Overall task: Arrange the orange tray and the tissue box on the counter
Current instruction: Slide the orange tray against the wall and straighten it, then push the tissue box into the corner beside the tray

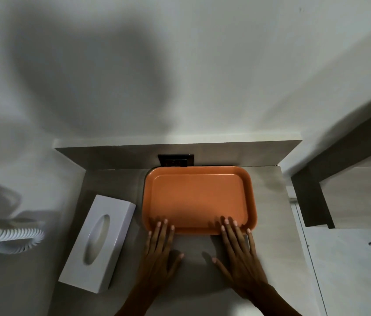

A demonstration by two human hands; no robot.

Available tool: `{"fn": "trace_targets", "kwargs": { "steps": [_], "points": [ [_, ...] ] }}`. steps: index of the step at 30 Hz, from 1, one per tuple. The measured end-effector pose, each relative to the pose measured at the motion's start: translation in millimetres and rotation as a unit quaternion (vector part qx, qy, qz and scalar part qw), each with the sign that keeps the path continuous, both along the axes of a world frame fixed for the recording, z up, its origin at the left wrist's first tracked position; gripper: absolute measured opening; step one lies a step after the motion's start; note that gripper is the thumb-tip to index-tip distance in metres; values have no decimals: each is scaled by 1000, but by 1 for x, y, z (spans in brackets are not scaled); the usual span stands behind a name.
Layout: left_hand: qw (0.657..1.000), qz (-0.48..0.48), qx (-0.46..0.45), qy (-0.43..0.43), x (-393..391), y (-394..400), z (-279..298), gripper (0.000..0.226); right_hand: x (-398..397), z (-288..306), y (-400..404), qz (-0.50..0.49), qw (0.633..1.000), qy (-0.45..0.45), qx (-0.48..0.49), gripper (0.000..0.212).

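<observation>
An empty orange tray (199,197) lies flat on the grey counter (193,247), its far rim close to the back wall. My left hand (160,249) rests flat with fingers spread, fingertips on the tray's near left rim. My right hand (239,252) lies the same way, fingertips over the near right rim. Neither hand grips anything. A white tissue box (99,242) with an oval slot on top sits to the left of the tray, angled, near the counter's left edge.
A dark wall socket (176,160) sits just behind the tray. A white coiled cord (9,238) hangs at the far left, off the counter. A dark ledge (348,179) stands to the right, with floor tiles below it.
</observation>
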State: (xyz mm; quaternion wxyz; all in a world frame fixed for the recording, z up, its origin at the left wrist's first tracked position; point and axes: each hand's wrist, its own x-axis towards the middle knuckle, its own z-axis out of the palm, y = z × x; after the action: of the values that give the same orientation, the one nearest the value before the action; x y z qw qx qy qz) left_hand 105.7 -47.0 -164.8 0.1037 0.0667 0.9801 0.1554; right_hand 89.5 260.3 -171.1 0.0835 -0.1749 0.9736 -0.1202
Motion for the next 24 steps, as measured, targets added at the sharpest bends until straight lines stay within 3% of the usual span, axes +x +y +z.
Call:
{"fn": "trace_targets", "kwargs": {
  "steps": [4, 9, 14, 20, 24],
  "points": [
    [1000, -15, -13, 11, 1, 2, 2, 92, -1, -3, 0, -10, 1000, -14, -21, 102],
    [999, 1, -30, 34, -8, -3, 26, 88, -10, 10, -13, 56, 998, 0, -37, 92],
    [994, 78, -49, 61, -19, -38, 55, 86, -22, 31, -69, 99, 993, -7, -71, 86],
    [977, 194, -78, 44, -6, -107, 69, 88, -8, 39, -151, 221, 968, -32, -119, 81],
    [972, 227, -48, 34, 9, -140, 65, 97, 9, 31, -193, 237, 959, -81, -134, 83]
  ]
}}
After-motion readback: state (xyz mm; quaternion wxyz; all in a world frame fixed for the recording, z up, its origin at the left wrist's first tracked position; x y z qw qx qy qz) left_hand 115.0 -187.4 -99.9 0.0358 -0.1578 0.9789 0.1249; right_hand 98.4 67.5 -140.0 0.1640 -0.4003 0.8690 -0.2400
